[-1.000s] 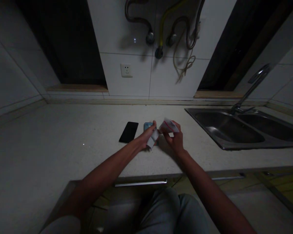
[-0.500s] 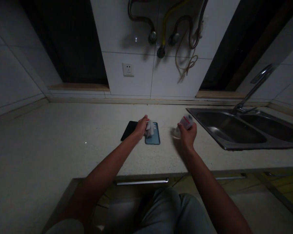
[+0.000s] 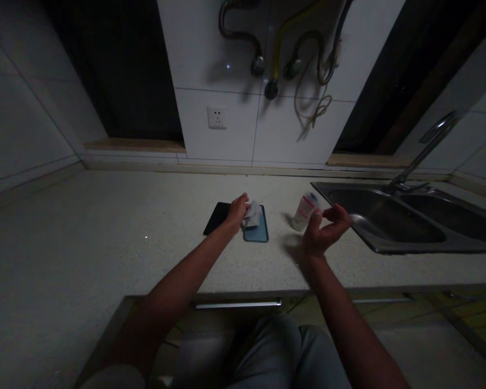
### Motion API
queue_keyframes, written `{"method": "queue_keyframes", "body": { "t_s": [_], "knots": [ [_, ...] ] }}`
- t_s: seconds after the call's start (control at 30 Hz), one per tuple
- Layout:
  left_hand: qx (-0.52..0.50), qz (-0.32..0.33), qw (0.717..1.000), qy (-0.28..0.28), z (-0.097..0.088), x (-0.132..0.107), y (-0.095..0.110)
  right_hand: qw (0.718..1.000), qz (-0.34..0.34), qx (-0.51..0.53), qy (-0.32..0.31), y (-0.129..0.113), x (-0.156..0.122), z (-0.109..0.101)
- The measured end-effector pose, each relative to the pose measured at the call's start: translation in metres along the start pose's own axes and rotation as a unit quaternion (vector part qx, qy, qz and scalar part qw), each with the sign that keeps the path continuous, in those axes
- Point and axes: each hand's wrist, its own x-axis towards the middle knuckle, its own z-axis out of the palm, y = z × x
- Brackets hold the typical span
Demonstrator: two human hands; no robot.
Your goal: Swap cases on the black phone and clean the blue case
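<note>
My left hand [image 3: 237, 212] is closed on a crumpled pale tissue [image 3: 251, 215], held over a blue phone case [image 3: 256, 233] that lies flat on the counter. Partly under that hand and wrist is a dark flat phone-like slab [image 3: 216, 217]. To the right a translucent bottle with red markings [image 3: 304, 210] stands on the counter. My right hand [image 3: 326, 229] is just in front of it and to its right, fingers apart and holding nothing. The fingertips overlap the bottle's edge in view, so I cannot tell whether they touch it.
A steel double sink [image 3: 383, 219] with a tall faucet [image 3: 425, 148] is set into the counter [image 3: 105, 232] at right. Pipes and a loose cord [image 3: 318, 111] hang on the tiled wall, beside a socket [image 3: 216, 117]. Drawer handles [image 3: 238, 305] run below the front edge.
My right hand has let go of the bottle and moved slightly right, its fingers spreading; the bottle now stands by itself. My left hand stays at the phone case with the tissue.
</note>
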Motion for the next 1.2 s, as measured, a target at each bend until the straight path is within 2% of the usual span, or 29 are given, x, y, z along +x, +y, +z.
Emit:
{"method": "queue_keyframes", "body": {
  "t_s": [0.03,0.1,0.13,0.2,0.27,0.37,0.47,0.57,0.67,0.7,0.73,0.77,0.83,0.87,0.93,1.03,1.1,1.17,1.2],
  "knots": [
    [0.014,0.006,1.000,0.005,0.000,-0.001,0.000,0.999,-0.029,0.014,-0.028,-0.004,-0.004,0.000],
    [0.036,0.017,0.999,0.010,0.001,-0.002,0.001,0.986,-0.063,0.041,-0.149,-0.012,-0.012,0.005],
    [0.043,0.020,0.999,0.010,0.001,-0.003,0.001,0.968,-0.066,0.054,-0.234,-0.016,-0.016,0.009],
    [0.043,0.023,0.999,0.000,0.001,-0.004,0.001,0.920,-0.028,0.069,-0.385,-0.021,-0.023,0.021],
    [0.033,0.017,0.999,-0.017,0.001,-0.005,0.001,0.886,0.029,0.061,-0.458,-0.022,-0.027,0.035],
    [0.018,0.006,0.999,-0.033,0.000,-0.004,0.000,0.859,0.073,0.053,-0.505,-0.014,-0.030,0.056],
    [0.022,-0.008,0.999,-0.047,0.001,-0.002,-0.001,0.855,0.102,0.059,-0.505,0.002,-0.031,0.071],
    [0.056,-0.008,0.996,-0.073,-0.001,0.000,0.000,0.859,0.149,0.085,-0.482,0.012,-0.032,0.077],
    [0.193,0.056,0.978,-0.052,-0.007,-0.002,0.002,0.869,0.195,0.122,-0.439,0.010,-0.030,0.073],
    [0.276,0.102,0.955,-0.030,-0.009,-0.003,0.003,0.871,0.211,0.134,-0.424,0.007,-0.029,0.070],
    [0.370,0.151,0.917,-0.004,-0.012,-0.005,0.003,0.871,0.226,0.145,-0.411,0.004,-0.029,0.067],
    [0.464,0.187,0.866,0.018,-0.014,-0.007,0.002,0.872,0.239,0.150,-0.399,0.000,-0.028,0.065],
    [0.586,0.199,0.785,0.027,-0.017,-0.010,0.001,0.873,0.254,0.149,-0.389,-0.006,-0.027,0.061],
    [0.626,0.192,0.755,0.024,-0.018,-0.012,0.000,0.873,0.258,0.145,-0.387,-0.007,-0.027,0.060],
    [0.668,0.174,0.724,0.015,-0.017,-0.014,-0.002,0.874,0.259,0.136,-0.387,-0.008,-0.028,0.060],
    [0.684,0.163,0.710,0.018,-0.016,-0.014,-0.003,0.878,0.257,0.117,-0.388,-0.003,-0.030,0.062],
    [0.673,0.165,0.721,0.022,-0.017,-0.010,-0.002,0.878,0.261,0.106,-0.386,0.003,-0.030,0.064],
    [0.629,0.165,0.759,0.023,-0.019,-0.005,-0.002,0.878,0.271,0.095,-0.382,0.009,-0.030,0.064],
    [0.587,0.154,0.795,0.022,-0.020,-0.002,-0.002,0.877,0.277,0.089,-0.383,0.012,-0.030,0.064]
  ]
}}
